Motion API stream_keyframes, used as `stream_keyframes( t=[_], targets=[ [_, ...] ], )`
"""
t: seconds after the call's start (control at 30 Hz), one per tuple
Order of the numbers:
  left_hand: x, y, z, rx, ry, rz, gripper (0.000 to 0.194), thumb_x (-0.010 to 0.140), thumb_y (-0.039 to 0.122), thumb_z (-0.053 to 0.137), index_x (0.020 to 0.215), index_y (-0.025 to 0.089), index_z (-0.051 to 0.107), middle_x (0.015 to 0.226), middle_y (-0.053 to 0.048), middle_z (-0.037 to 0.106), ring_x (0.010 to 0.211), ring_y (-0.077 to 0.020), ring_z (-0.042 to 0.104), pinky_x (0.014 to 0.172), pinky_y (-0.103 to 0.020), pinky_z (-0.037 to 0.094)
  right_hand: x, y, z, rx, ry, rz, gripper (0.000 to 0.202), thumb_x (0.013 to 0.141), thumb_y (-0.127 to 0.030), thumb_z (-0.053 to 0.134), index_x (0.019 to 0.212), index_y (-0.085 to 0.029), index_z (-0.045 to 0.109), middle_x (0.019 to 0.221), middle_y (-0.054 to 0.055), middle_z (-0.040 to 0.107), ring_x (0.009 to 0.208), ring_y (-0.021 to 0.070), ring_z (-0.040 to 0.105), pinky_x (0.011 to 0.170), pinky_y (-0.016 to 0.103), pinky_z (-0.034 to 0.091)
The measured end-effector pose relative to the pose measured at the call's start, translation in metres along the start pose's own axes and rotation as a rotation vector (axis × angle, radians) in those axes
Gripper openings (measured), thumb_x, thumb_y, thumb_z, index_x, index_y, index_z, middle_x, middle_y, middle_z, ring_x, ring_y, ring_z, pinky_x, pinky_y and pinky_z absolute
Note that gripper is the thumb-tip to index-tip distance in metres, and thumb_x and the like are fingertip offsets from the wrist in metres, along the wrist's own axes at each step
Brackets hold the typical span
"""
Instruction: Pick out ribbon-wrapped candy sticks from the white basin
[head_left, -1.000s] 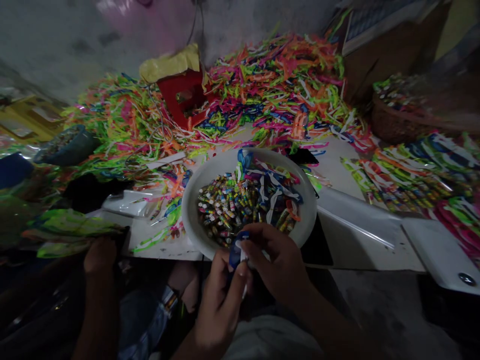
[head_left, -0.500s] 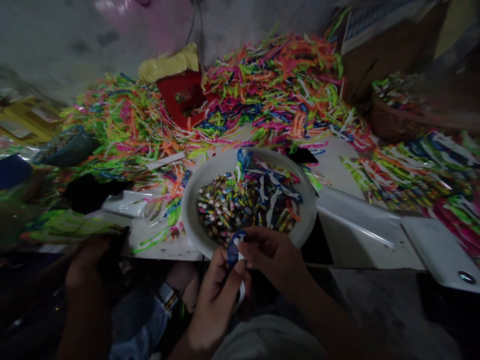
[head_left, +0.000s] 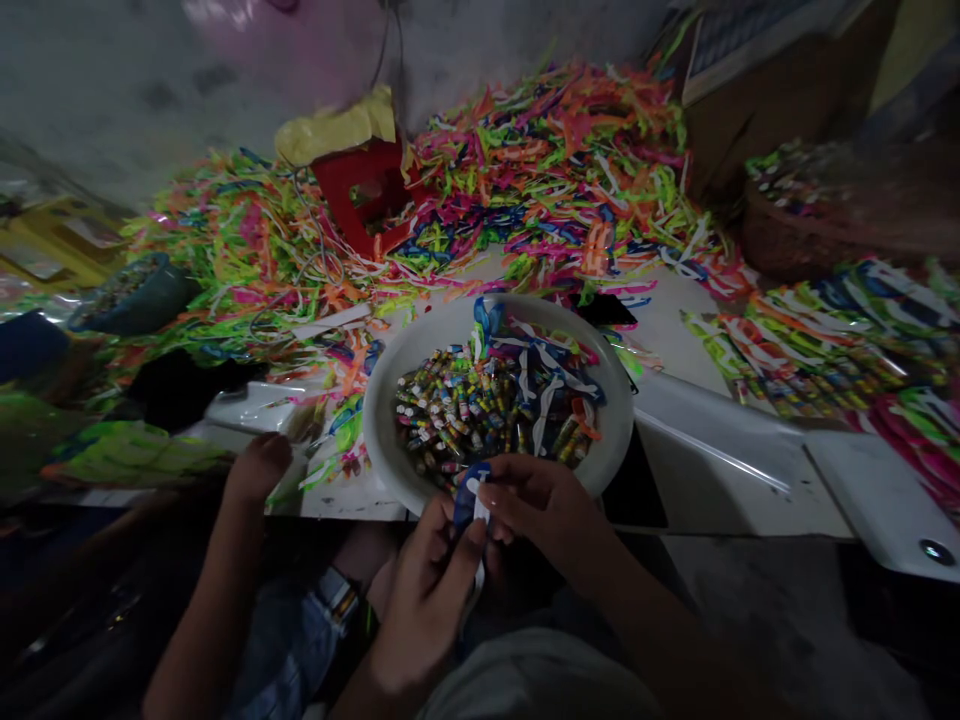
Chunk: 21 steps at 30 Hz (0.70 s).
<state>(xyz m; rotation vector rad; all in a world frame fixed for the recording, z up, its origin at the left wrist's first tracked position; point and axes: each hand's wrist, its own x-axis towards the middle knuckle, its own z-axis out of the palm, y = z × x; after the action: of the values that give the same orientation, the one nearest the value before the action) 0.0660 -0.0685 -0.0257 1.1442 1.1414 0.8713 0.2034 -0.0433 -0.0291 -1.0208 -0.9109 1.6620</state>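
My left hand and my right hand meet just in front of the near rim of a white basin. Between their fingertips they hold a small blue and white strip, whose lower end hangs below my left thumb. Inside the basin lie many small cylinders with coloured bands, mostly on the left and in the middle. Blue and white strips lie on its right side.
Behind the basin are a large heap of bright strips and a red plastic holder. Strips lie in rows at right, near a clear plastic sleeve. Another person's hand is at left.
The other person's hand has moved right and up to the table, away from the green strips. My hands have barely moved and still hold the blue and white strip.
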Motion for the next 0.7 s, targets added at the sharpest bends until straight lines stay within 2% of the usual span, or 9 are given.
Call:
stream_keyframes(
  t=[0.13, 0.3, 0.57, 0.7],
  targets=[
    [0.002, -0.002, -0.002, 0.066, -0.044, 0.089, 0.02, 0.088, 0.037, 0.048, 0.082, 0.019, 0.049, 0.072, 0.0, 0.059, 0.053, -0.0074, 0.049, 0.055, -0.019, 0.042, 0.0, 0.0, -0.003, 0.171, -0.076, 0.013, 0.036, 0.074, -0.037, 0.068, 0.098, -0.011, 0.064, 0.051, -0.002, 0.055, 0.044, 0.0073, 0.046, 0.048, 0.021, 0.04],
    [0.002, -0.004, 0.001, 0.184, 0.066, 0.143, 0.022, 0.085, 0.04, 0.051, 0.079, 0.019, 0.049, 0.067, -0.001, 0.057, 0.059, -0.0112, 0.05, 0.056, -0.021, 0.04, -0.002, -0.002, 0.002, 0.311, -0.086, -0.009, 0.028, 0.075, -0.033, 0.068, 0.094, -0.012, 0.067, 0.05, -0.002, 0.055, 0.044, 0.008, 0.048, 0.049, 0.022, 0.04],
    [-0.001, 0.005, 0.006, 0.232, 0.13, 0.153, 0.02, 0.084, 0.038, 0.052, 0.077, 0.019, 0.052, 0.067, -0.001, 0.059, 0.063, -0.0135, 0.053, 0.057, -0.022, 0.04, -0.006, 0.0, 0.003, 0.309, -0.095, -0.055, 0.026, 0.077, -0.032, 0.068, 0.096, -0.014, 0.067, 0.057, 0.0, 0.059, 0.048, 0.0081, 0.05, 0.05, 0.022, 0.043],
    [-0.001, 0.012, 0.006, 0.251, 0.121, 0.145, 0.02, 0.082, 0.04, 0.054, 0.076, 0.021, 0.053, 0.066, -0.002, 0.061, 0.063, -0.0154, 0.054, 0.06, -0.024, 0.041, -0.007, 0.0, 0.004, 0.279, -0.085, -0.082, 0.028, 0.078, -0.032, 0.067, 0.098, -0.013, 0.067, 0.056, 0.0, 0.058, 0.049, 0.0082, 0.05, 0.051, 0.023, 0.044]
  ],
)
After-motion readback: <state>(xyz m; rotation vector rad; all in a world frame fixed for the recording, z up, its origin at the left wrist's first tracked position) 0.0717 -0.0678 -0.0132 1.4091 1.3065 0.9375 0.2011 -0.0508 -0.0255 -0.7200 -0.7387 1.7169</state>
